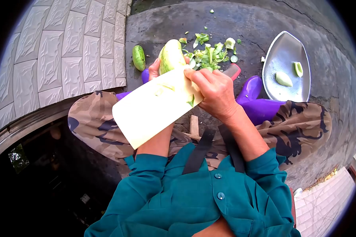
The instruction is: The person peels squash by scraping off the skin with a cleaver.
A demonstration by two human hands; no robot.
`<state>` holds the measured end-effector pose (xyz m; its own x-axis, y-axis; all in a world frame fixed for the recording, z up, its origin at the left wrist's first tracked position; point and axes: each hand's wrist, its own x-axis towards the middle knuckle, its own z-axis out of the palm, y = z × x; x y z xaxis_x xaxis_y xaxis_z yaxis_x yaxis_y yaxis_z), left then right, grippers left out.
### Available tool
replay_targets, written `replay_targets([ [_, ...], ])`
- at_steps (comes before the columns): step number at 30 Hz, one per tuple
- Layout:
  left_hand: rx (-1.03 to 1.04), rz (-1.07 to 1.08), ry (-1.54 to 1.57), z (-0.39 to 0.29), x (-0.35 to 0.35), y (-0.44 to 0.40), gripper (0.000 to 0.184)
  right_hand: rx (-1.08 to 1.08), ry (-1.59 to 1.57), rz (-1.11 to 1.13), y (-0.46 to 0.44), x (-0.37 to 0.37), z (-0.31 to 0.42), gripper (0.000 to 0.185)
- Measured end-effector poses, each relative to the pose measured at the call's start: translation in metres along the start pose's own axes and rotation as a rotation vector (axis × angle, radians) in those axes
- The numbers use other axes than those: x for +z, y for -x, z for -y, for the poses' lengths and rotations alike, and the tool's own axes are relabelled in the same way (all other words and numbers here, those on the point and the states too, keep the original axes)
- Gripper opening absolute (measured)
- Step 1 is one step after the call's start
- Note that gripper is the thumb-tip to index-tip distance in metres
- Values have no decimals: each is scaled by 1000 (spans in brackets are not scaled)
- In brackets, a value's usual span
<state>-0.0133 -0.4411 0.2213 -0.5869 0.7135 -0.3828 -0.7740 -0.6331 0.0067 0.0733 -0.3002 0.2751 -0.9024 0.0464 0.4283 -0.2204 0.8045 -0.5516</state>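
The left hand (154, 71) has its grip clamped around a large pale-green cucumber (171, 53), which is held near the middle of the scene, above the concrete floor (162, 23); part of this hand and the near end of the cucumber are hidden behind a broad cleaver blade (152, 108). The right hand (217, 91) has its grip closed on the cleaver, the blade slanting toward the near left and a grey-and-red handle end (234, 72) showing beyond the fist on the far right. Bits of green and a wet-looking pale shred cling to the blade. A smaller green cucumber (139, 58) lies on the floor to the left, and a heap of green peelings (209, 57) is scattered just to the right of the held one, on the far side. Farther right, a pointed metal tray (279, 51) holds two pale-green pieces (283, 79), apart from each other. Purple boots (265, 110) show near the tray.
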Motion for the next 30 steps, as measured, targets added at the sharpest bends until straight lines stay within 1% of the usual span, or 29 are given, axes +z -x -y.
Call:
replay_targets([
  [2, -48, 41, -30, -2, -4, -2, 66, 23, 19, 21, -1, -2, 0, 37],
  [6, -55, 114, -34, 3, -10, 0, 61, 50, 59, 36, 3, 3, -10, 38],
  [8, 394, -9, -492, 14, -26, 2, 54, 187, 68, 31, 2, 2, -19, 35],
  [9, 294, 28, -225, 12, -23, 1, 48, 190, 68, 31, 3, 3, -20, 35],
  [10, 291, 30, -222, 13, -21, 2, 48, 211, 48, 27, 4, 3, -21, 33],
  [13, 268, -126, -210, 15, -4, 3, 58, 254, 6, 10, 3, 1, -29, 30],
  [14, 276, -151, -217, 16, 3, -1, 61, 322, -23, 9, 2, 0, -32, 31],
  [15, 272, -129, -244, 16, 4, -1, 60, 392, -49, 10, 3, -1, -33, 31],
  [16, 269, -103, -264, 18, 5, -2, 60, 394, -45, 8, 3, -2, -33, 31],
  [19, 266, -47, -326, 20, 13, 3, 57, 382, -75, -5, 1, -3, -33, 30],
  [21, 268, -34, -312, 20, 15, 3, 57, 306, -15, -97, 2, 0, -34, 24],
  [22, 262, -22, -289, 23, 14, 3, 57, 310, -8, -95, 4, -1, -35, 24],
  [23, 256, -20, -284, 24, 13, 2, 57, 345, -9, -76, 5, 0, -36, 26],
  [24, 194, 44, -330, 21, 11, 2, 58, 378, -14, -58, 5, 1, -38, 29],
  [25, 131, 106, -379, 17, 9, 5, 58, 447, 8, -24, 8, 4, -48, 25],
  [26, 69, 169, -430, 15, 9, 6, 59, 448, 6, -28, 12, 5, -58, 25],
  [27, 106, 128, -430, 20, 20, 8, 59, 692, -162, 109, 12, 5, -68, 23],
  [28, 104, 134, -438, 17, 23, 7, 59, 930, -335, 251, 13, 7, -73, 22],
  [29, 112, 102, -376, 14, 24, 7, 59, 958, -409, 203, 18, 11, -74, 23],
  [30, 125, 70, -307, 13, 24, 4, 58, 952, -403, 209, 15, 9, -70, 23],
])
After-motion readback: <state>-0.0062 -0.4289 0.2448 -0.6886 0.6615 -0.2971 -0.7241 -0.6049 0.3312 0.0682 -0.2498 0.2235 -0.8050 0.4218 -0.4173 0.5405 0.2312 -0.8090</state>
